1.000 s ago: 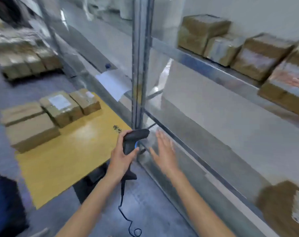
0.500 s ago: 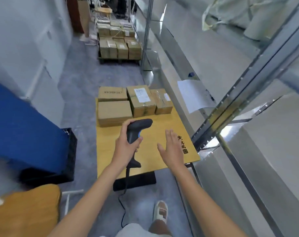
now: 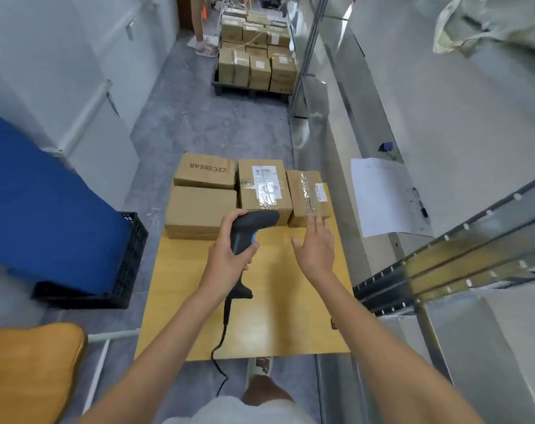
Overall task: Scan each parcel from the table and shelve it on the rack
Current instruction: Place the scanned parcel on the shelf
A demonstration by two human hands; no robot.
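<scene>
Four parcels (image 3: 264, 188) now lie just ahead of both hands on the table (image 3: 278, 316), closer than before. Left hand (image 3: 226, 258) still grips the scanner (image 3: 247, 234); right hand (image 3: 316, 246) stays spread, reaching forward.

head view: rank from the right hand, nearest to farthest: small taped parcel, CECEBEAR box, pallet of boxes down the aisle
1. small taped parcel: on the table's right side, just beyond the right hand fingertips.
2. CECEBEAR box: far left corner of the table.
3. pallet of boxes: down the aisle on the floor, well past the table.

Blue cushion (image 3: 46, 203) on blk crate (image 3: 128, 264), clipboard (image 3: 385, 197).
</scene>
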